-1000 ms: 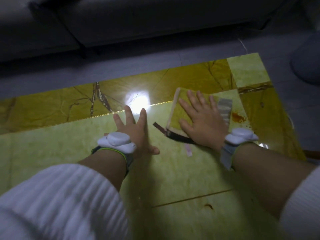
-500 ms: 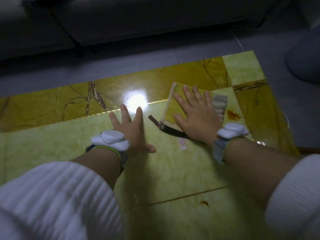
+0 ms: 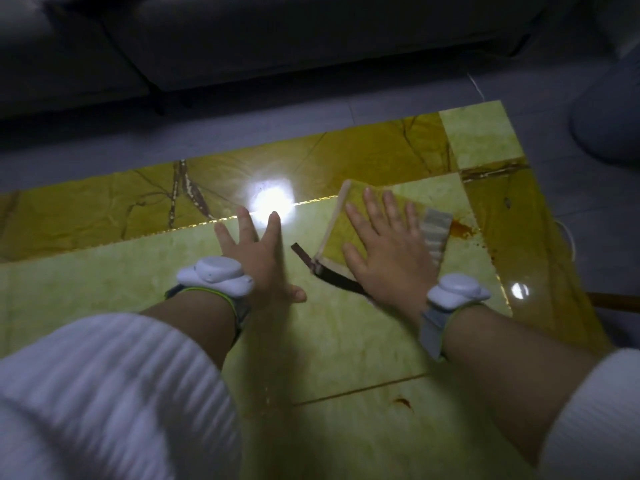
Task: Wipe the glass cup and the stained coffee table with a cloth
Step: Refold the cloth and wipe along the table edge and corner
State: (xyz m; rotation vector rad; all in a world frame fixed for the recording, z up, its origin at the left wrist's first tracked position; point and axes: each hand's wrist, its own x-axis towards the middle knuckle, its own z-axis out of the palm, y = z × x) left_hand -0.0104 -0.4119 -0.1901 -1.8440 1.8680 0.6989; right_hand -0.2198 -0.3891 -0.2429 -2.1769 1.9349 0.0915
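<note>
Since a second ago little has changed: my right hand (image 3: pixel 388 251) is still flat on the cloth (image 3: pixel 336 230), and both have slid a touch further from me, toward the far edge of the worktop (image 3: pixel 346 341). My left hand (image 3: pixel 258 258) has stayed planted where it was, just left of the cloth.

The fingers (image 3: pixel 375 209) of my right hand are straight and spread, palm down, pressing the folded yellow cloth against the worktop; nothing is curled round it. A dark strap (image 3: pixel 332 275) trails from the cloth's near corner, under the heel of that hand. The fingers of my left hand are also straight and fanned out, resting on bare worktop and holding nothing, the thumb pointing toward the cloth but apart from it.

I count two hands, one cloth, and two white wrist devices, one on my left wrist (image 3: pixel 214 277) and one on my right (image 3: pixel 457 292). There are two reddish-brown stains that I can make out: one (image 3: pixel 462 228) just right of the cloth's far corner, one (image 3: pixel 403 401) nearer me below my right forearm. A faint speckling beside the first may be more spots, but the blur makes that hard to say. The glass cup is not in view.
</note>
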